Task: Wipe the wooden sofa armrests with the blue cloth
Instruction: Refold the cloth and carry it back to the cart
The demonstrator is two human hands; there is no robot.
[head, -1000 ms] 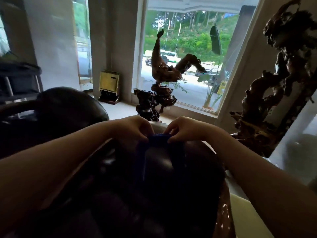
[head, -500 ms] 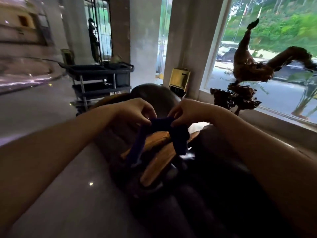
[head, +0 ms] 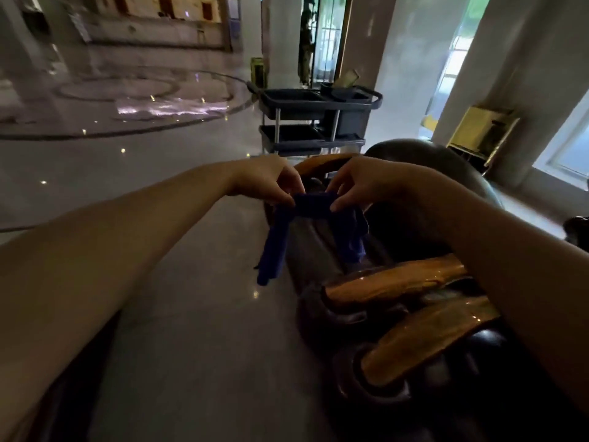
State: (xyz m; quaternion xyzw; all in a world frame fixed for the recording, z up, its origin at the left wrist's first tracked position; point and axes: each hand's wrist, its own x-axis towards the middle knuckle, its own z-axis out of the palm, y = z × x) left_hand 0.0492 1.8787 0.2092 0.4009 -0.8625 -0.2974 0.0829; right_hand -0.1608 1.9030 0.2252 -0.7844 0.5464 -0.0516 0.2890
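Both hands hold the blue cloth [head: 314,204] stretched between them in the air, its two ends hanging down. My left hand [head: 271,180] pinches the cloth's left part and my right hand [head: 360,183] pinches the right part. Below and to the right lies the dark glossy wooden sofa armrest [head: 398,291], carved in rounded shapes with lighter brown streaks. The cloth hangs just above the armrest's far end, and whether it touches the wood I cannot tell.
A dark grey service cart [head: 315,119] with two shelves stands just beyond the sofa. A gold-coloured bin [head: 481,135] sits against the right wall by a window. Polished stone floor [head: 159,186] spreads to the left. A person [head: 306,52] stands far off by a doorway.
My view has swung left from the window and root sculptures towards the lobby floor and cart. Both hands keep the cloth held between them and have moved off the dark rounded top.
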